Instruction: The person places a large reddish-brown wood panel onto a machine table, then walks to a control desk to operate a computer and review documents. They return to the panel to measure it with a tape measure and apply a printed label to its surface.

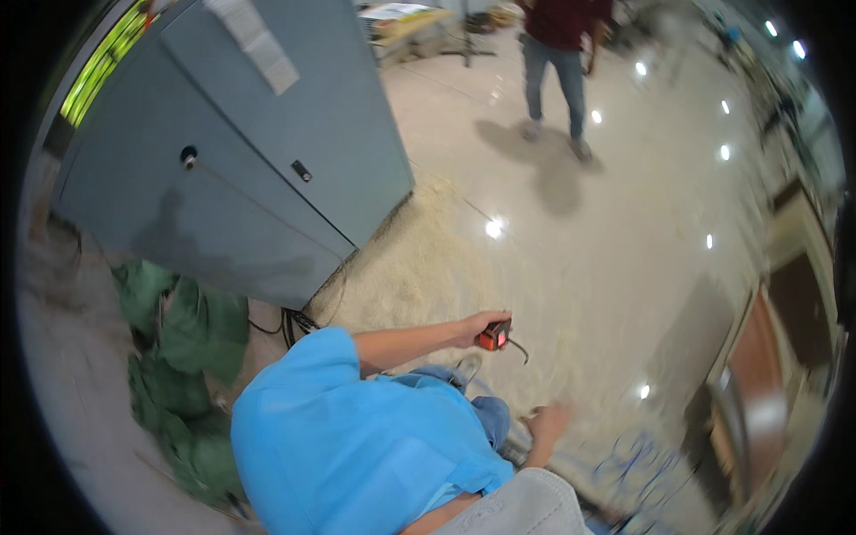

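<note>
My left arm, in a light blue sleeve, reaches across the middle of the picture. Its left hand is closed round an orange and black tape measure, from which a short dark strap or hook hangs. Lower down, my right hand is held out over the floor, smeared by motion. I cannot make out its fingers or anything in them. Blue jeans show between the two arms, and a grey cloth cap-like shape covers part of the right forearm.
A tall grey-blue metal cabinet stands at the left, with dark cables at its foot. Green sacks lie below it. Sawdust-like powder covers the floor beside it. Blue tubing and leaning panels are at right. Another person stands ahead.
</note>
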